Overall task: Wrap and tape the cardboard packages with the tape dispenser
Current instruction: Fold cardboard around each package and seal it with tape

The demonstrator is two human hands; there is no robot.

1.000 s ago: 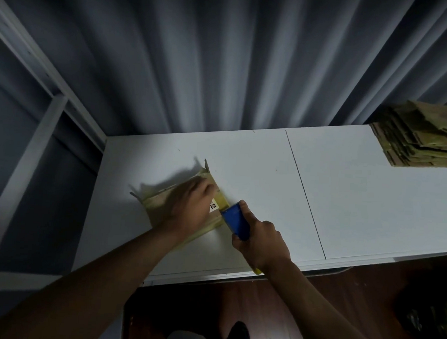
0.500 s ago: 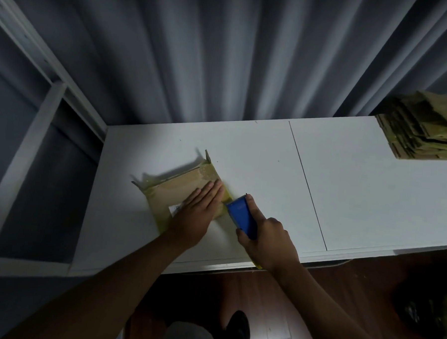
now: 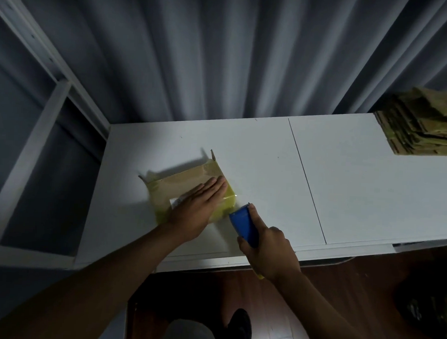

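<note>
The dispenser [image 3: 242, 226] has pulled back toward 5 o'clock, clear of the package [image 3: 188, 187]. The left hand [image 3: 198, 207] presses it with straight, closed fingers; the right hand [image 3: 270, 252] is curled around the dispenser. The package looks light, stiff and slippery, best held flat-palmed.

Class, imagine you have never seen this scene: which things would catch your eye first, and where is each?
The blue tape dispenser, gripped in the right hand near the table's front edge. Beside it, the left hand lies flat on a cardboard package with yellowish tape. A stack of flattened cardboard sits at the far right.

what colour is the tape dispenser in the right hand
Blue tape dispenser; the head view shows it.
</note>
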